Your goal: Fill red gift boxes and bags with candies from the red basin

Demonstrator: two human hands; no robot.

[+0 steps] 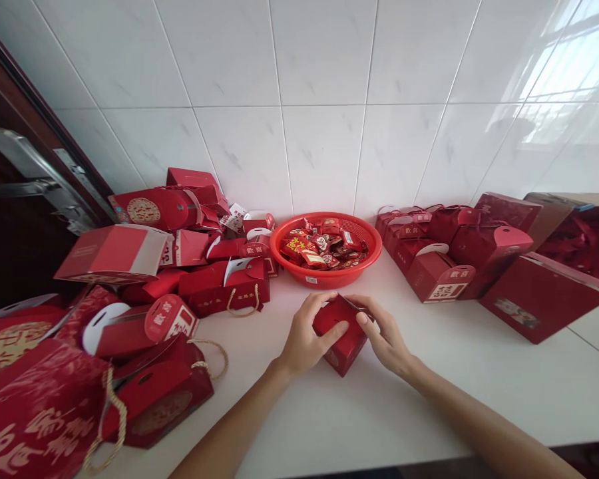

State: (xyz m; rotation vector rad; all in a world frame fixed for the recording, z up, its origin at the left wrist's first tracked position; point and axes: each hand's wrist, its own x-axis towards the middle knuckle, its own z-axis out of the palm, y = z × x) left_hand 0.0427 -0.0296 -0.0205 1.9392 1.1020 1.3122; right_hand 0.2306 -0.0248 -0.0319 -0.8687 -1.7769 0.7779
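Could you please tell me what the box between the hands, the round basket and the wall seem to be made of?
Box: probably thin card with a soft sheen, judging by its crisp folds.
Basket: likely moulded plastic, glossy, given its smooth rim and perforated side.
Wall: apparently glazed tile, from its straight joints and bright reflections.

To the right of the right hand (387,336), 歡喜 stands on the rounded flap of a handled box (426,276), with 囍 on its front panel. Well to the left of the left hand (304,332), 歡喜 shows tilted on the end flap of a lying box (130,326); beyond that hand, another box (256,251) by the basket (285,267) also reads 歡喜. Nearer the wearer, far left, a bag (34,392) bears large pale characters, among them 家, 有 and 喜. Yellow lettering on a wrapper (299,247) beyond the hands is too small to read surely.
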